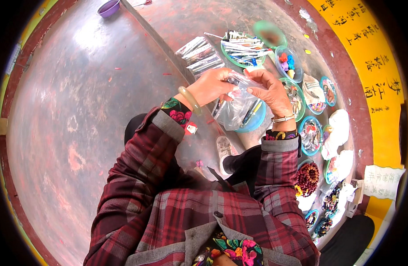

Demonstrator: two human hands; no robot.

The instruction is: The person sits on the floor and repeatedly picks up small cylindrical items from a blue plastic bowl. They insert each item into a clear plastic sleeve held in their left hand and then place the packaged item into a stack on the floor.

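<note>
My left hand (210, 85) pinches one side of the mouth of a clear plastic bag (233, 111) between thumb and fingers. On the other side, my right hand (274, 93) grips the same bag near its top edge. The bag hangs over a blue bowl (256, 120); some pens show there, but I cannot tell whether they lie inside the bag or behind it. Just beyond my hands stand a green basin (244, 49) heaped with white pens and, to its left, clear packets of pens (199, 55) on the floor.
Several bowls line the right side, among them a bowl of coloured pieces (289, 62), a blue bowl of small packets (311, 135) and dark red beads (307, 179). White bags (339, 128) lean by the wall. A purple basin (108, 8) sits far left.
</note>
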